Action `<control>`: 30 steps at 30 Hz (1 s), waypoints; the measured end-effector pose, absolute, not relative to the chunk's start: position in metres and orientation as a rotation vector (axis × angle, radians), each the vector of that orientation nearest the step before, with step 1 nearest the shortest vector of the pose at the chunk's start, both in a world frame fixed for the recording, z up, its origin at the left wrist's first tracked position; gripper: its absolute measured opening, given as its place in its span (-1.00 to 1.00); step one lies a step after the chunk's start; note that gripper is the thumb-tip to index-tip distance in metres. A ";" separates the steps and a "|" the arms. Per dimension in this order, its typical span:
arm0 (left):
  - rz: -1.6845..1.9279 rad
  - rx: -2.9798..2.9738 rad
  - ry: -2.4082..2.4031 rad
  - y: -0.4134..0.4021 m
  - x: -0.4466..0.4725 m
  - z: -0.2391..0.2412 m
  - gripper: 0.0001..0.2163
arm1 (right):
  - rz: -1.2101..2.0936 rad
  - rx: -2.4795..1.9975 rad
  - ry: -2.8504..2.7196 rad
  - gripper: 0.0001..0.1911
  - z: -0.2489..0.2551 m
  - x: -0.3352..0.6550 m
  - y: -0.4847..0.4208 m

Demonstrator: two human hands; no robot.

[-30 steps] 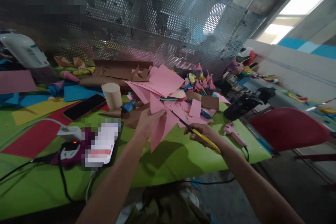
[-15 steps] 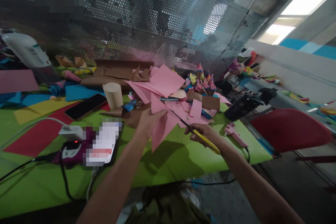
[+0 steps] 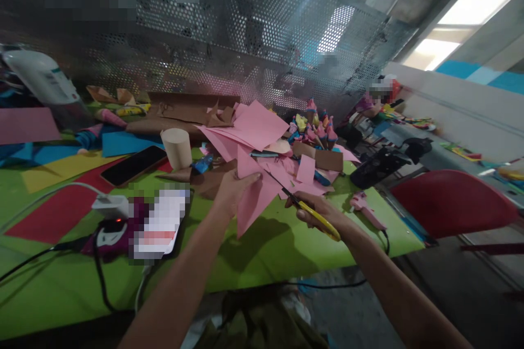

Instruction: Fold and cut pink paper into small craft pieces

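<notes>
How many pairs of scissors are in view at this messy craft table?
1: the yellow-handled scissors in the right hand, blades at the pink paper that the left hand holds. Others may lie hidden under the paper pile.

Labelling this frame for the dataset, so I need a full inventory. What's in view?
pink sheet: 1, pink, held above the table
scissors: 1, yellow handles, blades by the sheet's right edge
pink paper pile: 1 pile, pink, behind the hands
phone: 1, black, flat, left of the roll
cardboard roll: 1, beige, upright
red paper: 1, red, table left
glue gun: 1, pink, table's right end
paper cones: several, mixed colours, right of the pile
chair: 1, red, right of table
table: 1, green top
left hand: grips pink sheet
right hand: grips scissors
</notes>
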State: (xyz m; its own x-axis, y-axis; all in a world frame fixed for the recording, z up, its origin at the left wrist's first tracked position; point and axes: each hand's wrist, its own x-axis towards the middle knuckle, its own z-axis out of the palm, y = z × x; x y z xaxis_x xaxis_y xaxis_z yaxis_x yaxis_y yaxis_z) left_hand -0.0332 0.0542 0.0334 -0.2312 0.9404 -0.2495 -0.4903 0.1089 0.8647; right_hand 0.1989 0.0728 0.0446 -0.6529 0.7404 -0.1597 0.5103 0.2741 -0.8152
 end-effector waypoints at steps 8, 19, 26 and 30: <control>1.453 0.563 1.119 0.055 -0.034 0.030 -0.73 | 1.328 -1.166 -2.208 -0.39 0.038 0.195 0.077; 1.444 0.544 1.052 0.054 -0.034 0.031 -0.74 | 1.356 -1.222 -2.147 -0.39 0.036 0.192 0.079; 1.462 0.589 1.131 0.059 -0.038 0.021 -0.64 | 1.315 -1.203 -2.186 -0.38 0.033 0.194 0.079; 1.469 0.624 1.121 0.059 -0.036 0.018 -0.64 | 1.248 -1.122 -2.254 -0.35 0.032 0.197 0.077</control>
State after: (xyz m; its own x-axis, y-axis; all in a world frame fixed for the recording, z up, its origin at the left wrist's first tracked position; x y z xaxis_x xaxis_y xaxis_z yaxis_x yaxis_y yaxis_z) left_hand -0.0364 0.0590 0.0177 -0.2303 0.9516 -0.2037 -0.4475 0.0823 0.8905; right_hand 0.1965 0.0769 0.0318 -0.6355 0.7676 -0.0840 0.4786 0.3062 -0.8229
